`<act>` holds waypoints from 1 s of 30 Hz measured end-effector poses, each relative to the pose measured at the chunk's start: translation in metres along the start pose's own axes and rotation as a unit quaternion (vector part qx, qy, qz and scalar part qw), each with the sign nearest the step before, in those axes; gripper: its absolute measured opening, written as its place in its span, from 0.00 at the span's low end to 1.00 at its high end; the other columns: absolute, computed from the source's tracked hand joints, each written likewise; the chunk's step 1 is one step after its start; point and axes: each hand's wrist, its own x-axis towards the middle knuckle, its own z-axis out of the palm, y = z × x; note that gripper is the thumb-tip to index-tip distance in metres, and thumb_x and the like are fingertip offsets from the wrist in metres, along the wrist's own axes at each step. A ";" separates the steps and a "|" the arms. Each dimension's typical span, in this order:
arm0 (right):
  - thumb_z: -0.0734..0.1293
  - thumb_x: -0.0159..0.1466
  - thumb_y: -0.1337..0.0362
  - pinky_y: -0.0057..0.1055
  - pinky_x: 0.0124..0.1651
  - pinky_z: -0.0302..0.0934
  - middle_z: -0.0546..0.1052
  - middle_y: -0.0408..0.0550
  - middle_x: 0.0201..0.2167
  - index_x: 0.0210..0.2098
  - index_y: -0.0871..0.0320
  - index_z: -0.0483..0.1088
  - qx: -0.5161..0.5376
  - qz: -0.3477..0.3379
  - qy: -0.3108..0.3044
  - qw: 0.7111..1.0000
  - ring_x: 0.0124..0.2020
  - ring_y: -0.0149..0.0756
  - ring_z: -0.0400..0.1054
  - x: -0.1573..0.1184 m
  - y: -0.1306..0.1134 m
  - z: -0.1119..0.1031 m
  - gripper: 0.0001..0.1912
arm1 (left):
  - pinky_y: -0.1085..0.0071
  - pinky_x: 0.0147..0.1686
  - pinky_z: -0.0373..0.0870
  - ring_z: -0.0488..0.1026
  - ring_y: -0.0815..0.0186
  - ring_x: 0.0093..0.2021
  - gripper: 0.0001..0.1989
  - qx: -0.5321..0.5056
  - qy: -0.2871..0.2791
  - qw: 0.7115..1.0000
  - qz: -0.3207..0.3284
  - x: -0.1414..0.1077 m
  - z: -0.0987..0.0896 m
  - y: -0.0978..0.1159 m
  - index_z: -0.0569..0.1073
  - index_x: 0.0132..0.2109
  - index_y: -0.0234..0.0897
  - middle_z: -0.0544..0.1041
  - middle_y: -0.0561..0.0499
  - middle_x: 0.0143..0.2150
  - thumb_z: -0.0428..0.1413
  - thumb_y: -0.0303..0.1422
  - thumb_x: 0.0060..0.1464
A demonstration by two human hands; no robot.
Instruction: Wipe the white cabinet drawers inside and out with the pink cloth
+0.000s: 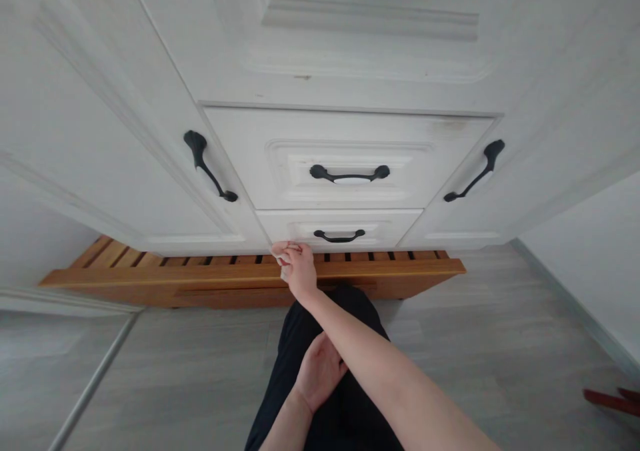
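While the right hand (300, 271) pinches what looks like a pale scrap of cloth (284, 272) at centre frame, by the lower left corner of the bottom drawer (340, 218), its knuckles sit close to the slatted wooden rack (200, 276) — a hasty swipe could scrape them on the rail, or a loose grip could let the scrap drop between the slats. The left hand (320, 371), lower centre, lies against dark trousers (285, 344); the right forearm (390, 364) hides its fingers, so its grip cannot be told. Smooth white cabinet fronts (125, 158) bear raised mouldings and curved black handles (340, 239); the wood is orange-brown, the floor (200, 371) grey and streaked.
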 end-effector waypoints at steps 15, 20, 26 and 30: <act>0.65 0.53 0.69 0.31 0.43 0.64 0.76 0.44 0.30 0.29 0.57 0.76 0.331 0.198 0.029 0.922 0.35 0.36 0.71 -0.078 -0.001 -0.095 0.08 | 0.72 0.47 0.68 0.77 0.66 0.47 0.14 0.046 0.087 0.995 -0.024 0.001 -0.008 0.000 0.79 0.43 0.36 0.82 0.47 0.46 0.53 0.40 0.64; 0.74 0.47 0.58 0.30 0.35 0.64 0.77 0.42 0.26 0.30 0.56 0.74 0.505 0.301 0.133 0.798 0.27 0.35 0.70 -0.115 0.035 -0.153 0.13 | 0.79 0.32 0.67 0.76 0.72 0.34 0.14 0.086 0.200 0.976 0.023 0.010 0.000 0.004 0.74 0.27 0.37 0.81 0.51 0.35 0.60 0.37 0.59; 0.79 0.42 0.58 0.28 0.33 0.65 0.77 0.43 0.26 0.29 0.56 0.77 0.531 0.280 0.189 0.777 0.26 0.34 0.70 -0.129 0.052 -0.182 0.16 | 0.74 0.47 0.69 0.74 0.64 0.53 0.16 0.304 0.207 0.887 0.281 0.019 0.076 0.042 0.78 0.47 0.48 0.79 0.53 0.50 0.67 0.33 0.50; 0.79 0.39 0.56 0.31 0.31 0.66 0.78 0.45 0.25 0.27 0.56 0.77 0.551 0.289 0.188 0.760 0.25 0.36 0.70 -0.126 0.052 -0.180 0.18 | 0.64 0.61 0.64 0.66 0.57 0.65 0.20 0.271 0.113 0.891 0.347 0.027 0.174 0.069 0.76 0.54 0.50 0.72 0.52 0.61 0.65 0.36 0.53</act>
